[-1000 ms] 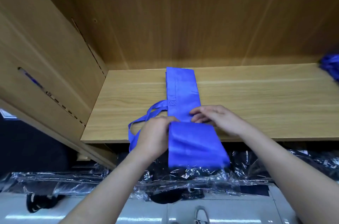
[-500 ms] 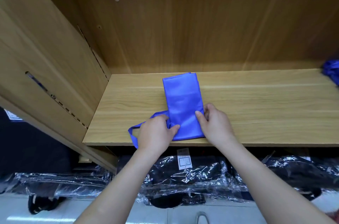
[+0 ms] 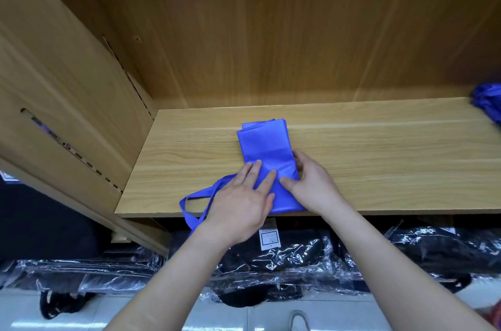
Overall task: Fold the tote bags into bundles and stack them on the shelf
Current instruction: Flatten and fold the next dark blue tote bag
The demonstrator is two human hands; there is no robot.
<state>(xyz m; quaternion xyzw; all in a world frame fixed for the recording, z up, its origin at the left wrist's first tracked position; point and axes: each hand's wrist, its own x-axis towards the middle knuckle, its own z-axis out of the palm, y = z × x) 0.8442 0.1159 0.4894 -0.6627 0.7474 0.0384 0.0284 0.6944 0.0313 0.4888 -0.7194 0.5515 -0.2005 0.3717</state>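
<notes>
While the left hand (image 3: pixel 241 203) presses flat-fingered on the tote bag (image 3: pixel 264 140), the right hand (image 3: pixel 311 184) grips its edge.

A blue tote bag (image 3: pixel 264 146), folded into a narrow strip, lies on the wooden shelf (image 3: pixel 379 162) with its near end at the front edge and its handle loops (image 3: pixel 195 200) spilling off to the left. The left hand (image 3: pixel 241 203) lies flat on the near part of the bag with straight fingers, while the right hand (image 3: pixel 311 184) holds the bag's right edge, thumb on top and fingers curled at the side. More blue fabric (image 3: pixel 488 102) sits at the shelf's far right, and black goods in clear plastic (image 3: pixel 298 263) lie below.
</notes>
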